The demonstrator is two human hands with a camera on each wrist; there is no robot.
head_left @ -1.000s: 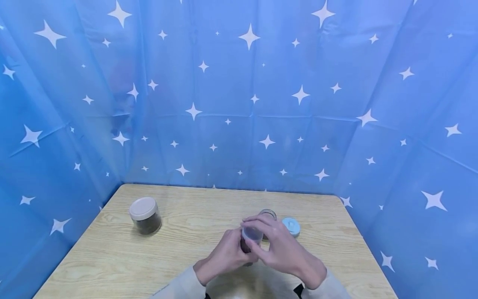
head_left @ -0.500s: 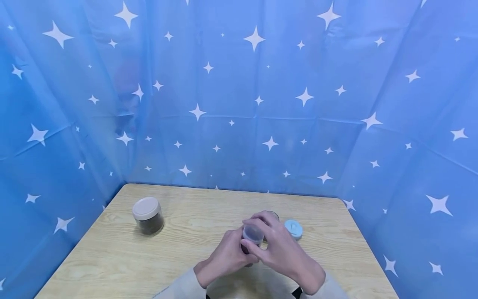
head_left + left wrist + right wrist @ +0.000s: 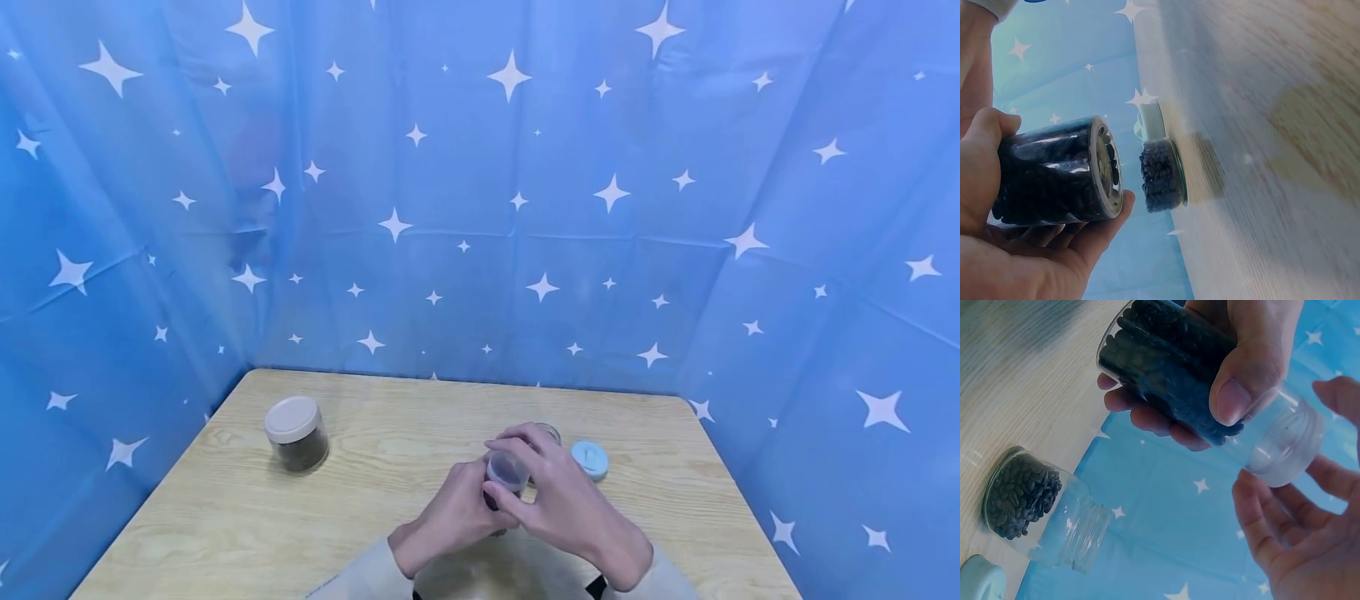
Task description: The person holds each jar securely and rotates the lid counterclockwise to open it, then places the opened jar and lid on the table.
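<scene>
My left hand [image 3: 457, 504] grips a clear jar [image 3: 1054, 175] filled with black beans, its fingers and thumb wrapped round the body. The jar is raised off the table and its frosted lid [image 3: 1297, 444] sits at the mouth. My right hand [image 3: 562, 496] curves its thumb and fingers around that lid; the fingertips are at its rim in the right wrist view. Just beyond the hands a second clear jar [image 3: 1041, 506], partly filled with black beans, stands on the table with its mouth uncovered; the right hand hides most of it in the head view.
A round light-blue lid [image 3: 590, 460] lies on the wooden table [image 3: 375, 417] right of the uncovered jar. At the far left stands a wide jar [image 3: 298, 435] with a whitish lid and dark contents. A blue star-patterned curtain [image 3: 465, 183] surrounds the table's back and sides.
The head view has shifted slightly. Both hands stay at the jar and lid, with only small shifts of the right hand's fingers. The other things have stayed put.
</scene>
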